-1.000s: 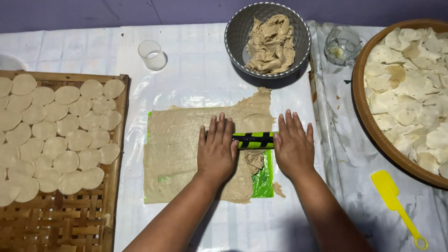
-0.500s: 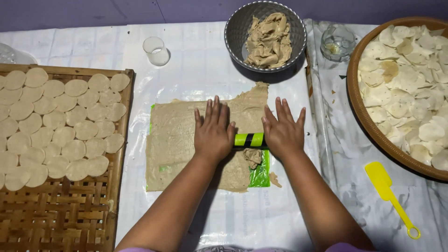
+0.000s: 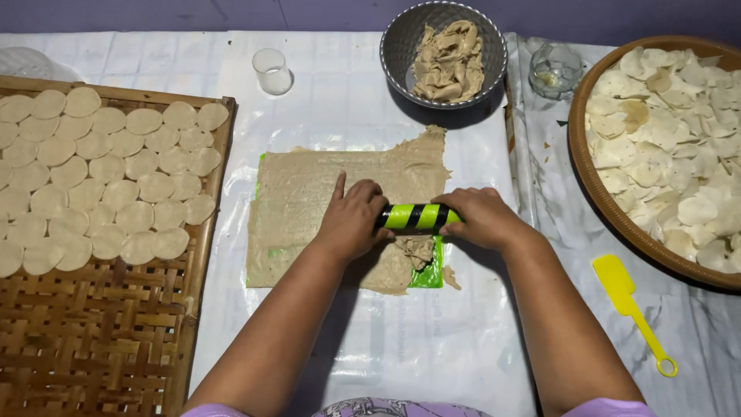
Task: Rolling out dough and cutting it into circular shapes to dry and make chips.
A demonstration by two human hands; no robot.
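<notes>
A thin sheet of beige dough [image 3: 324, 193] lies spread on a green mat [image 3: 429, 272] in the middle of the white plastic-covered table. Across its right part lies a green and black striped roller [image 3: 415, 216]. My left hand [image 3: 353, 218] curls over the roller's left end, index finger pointing up onto the dough. My right hand [image 3: 477, 218] grips the roller's right end. A crumpled lump of dough [image 3: 414, 249] sits just below the roller.
A woven bamboo tray [image 3: 100, 340] on the left carries several round dough discs [image 3: 108, 177]. A metal bowl [image 3: 401, 46] of dough scraps stands at the back, a small cup [image 3: 273, 71] left of it. On the right are a glass dish [image 3: 554, 69], a round basket [image 3: 587, 177] of discs and a yellow scraper [image 3: 629, 305].
Both hands went from lying flat with fingers stretched over the roller to curling around its ends. The roller came back slightly toward me on the dough.
</notes>
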